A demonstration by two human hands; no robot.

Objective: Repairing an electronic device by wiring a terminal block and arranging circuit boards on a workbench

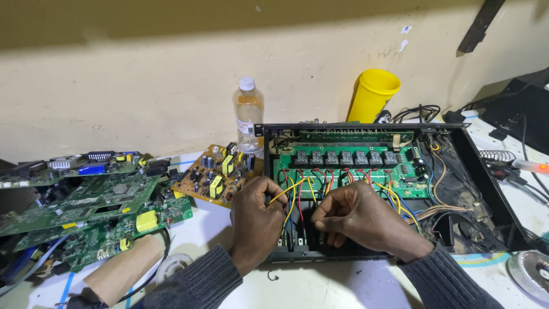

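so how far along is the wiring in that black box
Done: the black metal case is open, and the green relay board sits inside.
In hand: the left hand and right hand pinch the coloured wires at the front edge.
Left: the case is still uncovered, and no lid shows.

1. My left hand [256, 220] is curled into a loose fist, back of the hand toward me, fingers bent at the knuckles and tucked forward.
2. My right hand [357, 220] sits just beside it, also curled, its fingers [325, 216] pointing left toward the other hand, with the fingertips pinched together.
3. Both forearms come up from the bottom edge in dark grey ribbed sleeves, angling inward so my hands nearly meet.
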